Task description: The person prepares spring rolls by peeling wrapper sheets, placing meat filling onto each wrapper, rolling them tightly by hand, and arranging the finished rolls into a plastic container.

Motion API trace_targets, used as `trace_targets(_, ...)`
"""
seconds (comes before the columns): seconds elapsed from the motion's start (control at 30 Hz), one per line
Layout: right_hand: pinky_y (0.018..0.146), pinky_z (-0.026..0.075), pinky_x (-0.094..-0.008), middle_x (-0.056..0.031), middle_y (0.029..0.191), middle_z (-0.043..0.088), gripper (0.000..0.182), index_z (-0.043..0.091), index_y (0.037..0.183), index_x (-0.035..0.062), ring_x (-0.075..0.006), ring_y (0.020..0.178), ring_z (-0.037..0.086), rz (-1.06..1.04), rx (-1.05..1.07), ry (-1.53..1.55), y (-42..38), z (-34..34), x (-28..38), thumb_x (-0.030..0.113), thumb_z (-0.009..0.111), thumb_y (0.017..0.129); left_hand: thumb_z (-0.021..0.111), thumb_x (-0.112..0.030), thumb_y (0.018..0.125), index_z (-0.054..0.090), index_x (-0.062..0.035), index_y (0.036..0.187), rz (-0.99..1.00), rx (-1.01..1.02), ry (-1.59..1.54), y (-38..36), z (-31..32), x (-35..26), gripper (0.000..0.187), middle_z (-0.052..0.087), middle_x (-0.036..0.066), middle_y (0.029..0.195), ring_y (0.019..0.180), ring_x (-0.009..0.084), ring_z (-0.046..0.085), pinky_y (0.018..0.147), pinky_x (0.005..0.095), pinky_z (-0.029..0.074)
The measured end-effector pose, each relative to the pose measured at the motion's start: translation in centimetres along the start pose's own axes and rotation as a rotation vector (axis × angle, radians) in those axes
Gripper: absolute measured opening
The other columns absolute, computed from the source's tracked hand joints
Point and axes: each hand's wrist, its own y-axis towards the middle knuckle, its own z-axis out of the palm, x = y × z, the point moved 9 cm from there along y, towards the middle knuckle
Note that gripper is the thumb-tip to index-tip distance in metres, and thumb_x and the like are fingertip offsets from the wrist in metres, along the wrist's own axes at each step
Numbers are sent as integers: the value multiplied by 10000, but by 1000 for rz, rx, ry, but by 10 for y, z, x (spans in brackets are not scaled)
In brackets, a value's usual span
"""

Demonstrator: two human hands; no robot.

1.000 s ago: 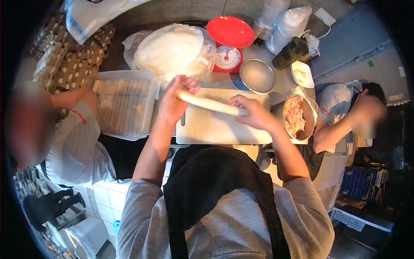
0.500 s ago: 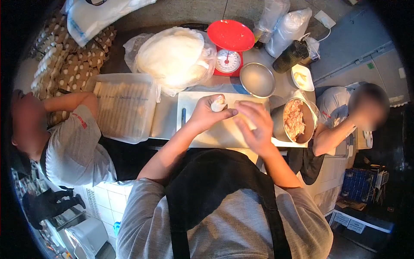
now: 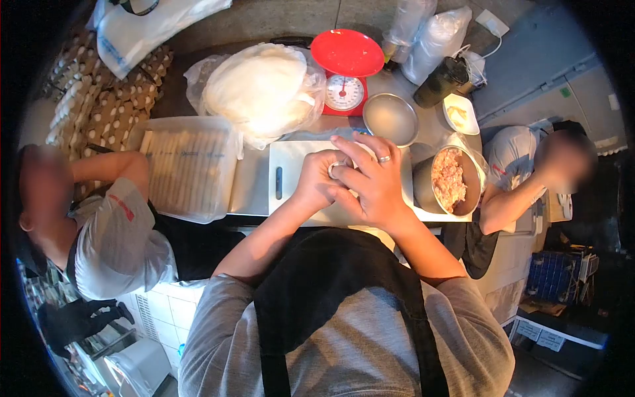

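Over the white cutting board (image 3: 284, 169), my left hand (image 3: 319, 177) is curled round a small whitish roll (image 3: 336, 169), of which only the end shows. My right hand (image 3: 374, 175), with a ring on one finger, lies against the left one, its fingers bent across the roll's end; whether it grips anything is hidden. A metal pot of pinkish minced filling (image 3: 450, 178) stands tilted to the right of the board. Behind the board is a round metal bowl (image 3: 391, 120).
A plastic tub of rolls (image 3: 188, 169) sits left. Behind are thin white sheets in plastic (image 3: 258, 86), a red scale (image 3: 345, 92) and a white dish (image 3: 460, 114). One person (image 3: 119, 225) is at the left, another (image 3: 512, 165) at the right. Egg trays (image 3: 112, 99) stand back left.
My right hand has moved left from beside the roll onto my left hand, its fingers now over the roll's end. The whole view has shifted slightly.
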Motion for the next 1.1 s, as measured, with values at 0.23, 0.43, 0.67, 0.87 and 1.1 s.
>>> trace_targets(0.23, 975, 323, -435, -139, 1238, 566, 306, 727, 992, 108, -321, 1126, 499, 170, -147, 559, -15, -11, -37, 340, 598, 840, 733, -25, 673, 488, -51, 617, -91, 89, -38, 4, -1, -10, 252, 516, -16, 609, 641, 41, 446, 582, 245, 399)
trace_targets(0.43, 982, 321, -443, -144, 1213, 585, 307, 731, 987, 119, -322, 1124, 503, -41, -18, 257, -3, -16, -13, 352, 578, 857, 764, -100, 700, 440, -54, 573, -126, 178, -58, 0, 13, -1, 351, 445, -37, 563, 618, 34, 404, 569, 239, 377)
trace_targets(0.67, 1000, 307, -431, -115, 1188, 608, 372, 738, 891, 119, -314, 1138, 496, 57, -19, 710, 2, -23, -34, 412, 509, 904, 753, -107, 724, 528, -44, 604, -165, 360, -72, -3, 31, -26, 263, 522, -36, 591, 618, 20, 457, 570, 229, 387)
trace_targets(0.87, 992, 317, -433, -124, 1174, 617, 421, 750, 909, 124, -319, 1138, 494, -62, 41, 582, 4, -29, -24, 453, 487, 908, 757, -86, 719, 546, -32, 615, -168, 404, -84, -7, 37, -24, 241, 530, -48, 596, 619, 13, 458, 545, 228, 382)
trace_targets(1.1, 987, 332, -456, -143, 1175, 617, 451, 747, 901, 112, -341, 1133, 492, -117, 65, 524, 5, -33, -12, 472, 477, 904, 730, -64, 723, 580, -31, 630, 36, 387, 53, -6, 31, -46, 180, 537, 5, 565, 592, 26, 466, 537, 240, 399)
